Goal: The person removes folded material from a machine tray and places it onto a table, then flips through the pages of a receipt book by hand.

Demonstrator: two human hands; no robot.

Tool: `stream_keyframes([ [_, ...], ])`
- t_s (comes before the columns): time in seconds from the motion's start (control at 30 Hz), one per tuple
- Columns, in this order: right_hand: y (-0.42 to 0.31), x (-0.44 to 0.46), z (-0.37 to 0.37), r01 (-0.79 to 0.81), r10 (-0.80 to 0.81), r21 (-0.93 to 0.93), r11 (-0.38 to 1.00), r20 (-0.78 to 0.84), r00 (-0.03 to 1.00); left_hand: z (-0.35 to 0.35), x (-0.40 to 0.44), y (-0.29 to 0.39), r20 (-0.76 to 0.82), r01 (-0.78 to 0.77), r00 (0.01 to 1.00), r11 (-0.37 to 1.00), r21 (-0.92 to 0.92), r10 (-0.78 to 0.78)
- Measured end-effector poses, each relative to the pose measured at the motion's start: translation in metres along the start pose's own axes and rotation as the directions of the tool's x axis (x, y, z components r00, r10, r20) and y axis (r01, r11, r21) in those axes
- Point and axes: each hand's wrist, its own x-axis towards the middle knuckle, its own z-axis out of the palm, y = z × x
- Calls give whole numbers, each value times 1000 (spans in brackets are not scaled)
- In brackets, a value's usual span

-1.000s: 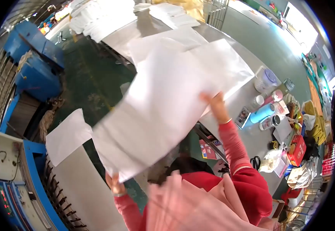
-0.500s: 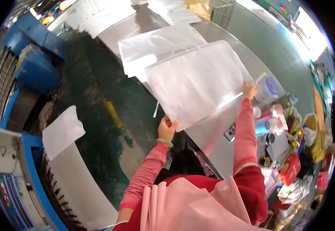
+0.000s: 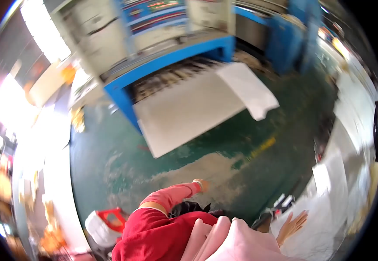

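Observation:
My left hand (image 3: 203,185) hangs over the floor in front of my body, apart from any object. It is small and blurred, so its fingers cannot be made out. At the lower right, my right hand (image 3: 293,226) is open, its fingers stretched out over the white sheets (image 3: 310,241) on the table. Whether its palm touches them I cannot tell. Ahead of me, a pale board (image 3: 184,117) slopes out of a blue-framed machine (image 3: 163,61). A loose white sheet (image 3: 249,89) lies across the board's right end, one corner hanging past the edge.
A white stool or bin with a red part (image 3: 104,227) stands close on my left. Beyond it runs a long bright table (image 3: 60,187). Blue drums (image 3: 284,41) stand at the back right. The green floor (image 3: 106,152) has worn patches and a yellow line.
My view has swung left from the metal table to the machine. Both hands have let go of the white sheet they held by its edges; the left now hangs over the floor.

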Motion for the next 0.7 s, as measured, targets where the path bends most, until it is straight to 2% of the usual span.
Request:
stream_keyframes([
  [0.03,-27,13,11,147,-175,310,939,62,983,3,-25,-36,-81,54,995,996,-68,-59],
  [0.07,-58,21,17,238,-353,585,776,89,931,12,-44,-79,-49,161,983,963,-216,-176],
  [0.1,-118,10,1,119,-369,818,563,120,922,26,-68,-124,-4,251,963,902,-350,-269],
  [0.13,-169,0,10,-110,-433,946,304,240,869,35,-102,-152,-51,302,931,843,-445,-360],
  [0.17,-212,-7,10,-51,-610,904,424,327,722,46,-138,-180,-90,339,889,778,-529,-448],
  [0.2,-264,-24,-19,262,-777,872,414,189,601,71,-168,-216,-87,362,868,744,-562,-488],
  [0.23,-314,-42,-53,515,-893,786,342,102,438,88,-205,-239,-99,415,840,750,-515,-533],
  [0.27,-359,-61,-70,562,-952,787,254,100,289,110,-242,-260,-74,450,802,682,-577,-592],
  [0.3,-401,-87,-83,458,-953,846,274,176,246,135,-279,-285,-69,453,810,697,-556,-582],
  [0.33,-439,-114,-90,340,-964,916,213,142,223,171,-307,-316,-104,356,900,850,-388,-424],
  [0.37,-472,-137,-97,262,-974,945,198,160,162,210,-330,-337,119,539,765,528,-656,-633],
  [0.4,-499,-160,-109,182,-980,965,190,174,100,220,-362,-339,260,621,679,348,-702,-686],
  [0.43,-517,-179,-111,227,-977,951,212,205,56,236,-384,-353,317,662,680,368,-653,-661],
  [0.47,-538,-198,-113,269,-973,936,225,228,18,269,-396,-372,202,583,730,441,-683,-652],
  [0.5,-559,-218,-113,309,-967,921,235,253,-17,303,-402,-391,182,470,750,318,-823,-636],
  [0.53,-576,-237,-107,350,-953,900,259,296,-56,301,-418,-400,158,338,765,181,-923,-624],
  [0.57,-591,-253,-101,393,-935,875,281,342,-93,300,-429,-401,197,285,689,10,-959,-698],
  [0.63,-617,-286,-81,439,-893,843,311,417,-170,299,-435,-424,137,177,671,-22,-984,-728],
  [0.67,-630,-302,-61,428,-876,858,283,413,-249,290,-435,-434,103,100,647,-50,-994,-755],
  [0.7,-646,-317,-35,416,-855,873,256,405,-324,280,-434,-444,113,-25,636,-167,-986,-763],
])
